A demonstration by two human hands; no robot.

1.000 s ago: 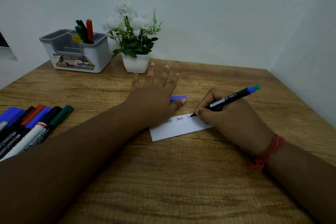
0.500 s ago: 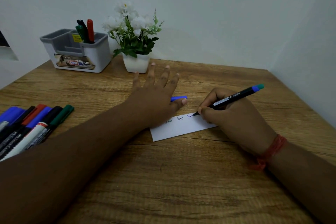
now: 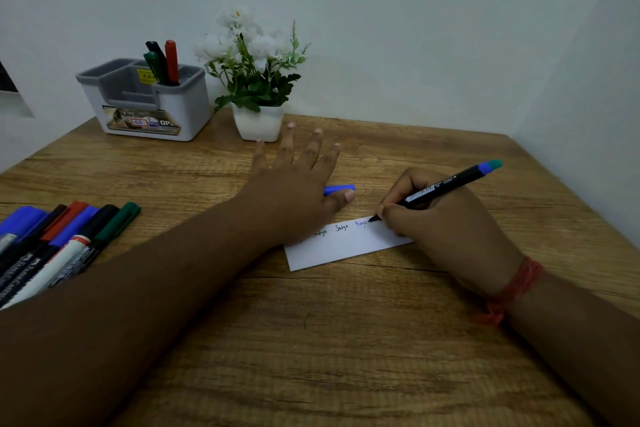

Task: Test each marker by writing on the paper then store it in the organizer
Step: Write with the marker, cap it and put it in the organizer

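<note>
A white paper strip (image 3: 349,250) lies on the wooden table (image 3: 346,340), with three small handwritten words along its top. My left hand (image 3: 294,191) lies flat with spread fingers on the strip's left end. My right hand (image 3: 446,222) grips a black marker (image 3: 443,187) with a blue end, its tip touching the paper just right of the third word. A blue cap (image 3: 339,189) lies beyond my left thumb. Several capped markers (image 3: 59,243) lie side by side at the left edge. The grey organizer (image 3: 149,104) at the back left holds three markers (image 3: 162,62).
A white pot with white flowers (image 3: 256,80) stands right of the organizer, just behind my left fingertips. Walls close the table at the back and on the right. A red thread circles my right wrist (image 3: 516,288).
My right hand has moved the marker tip rightward along the paper, and the third word has grown longer. My left hand has stayed flat on the strip.
</note>
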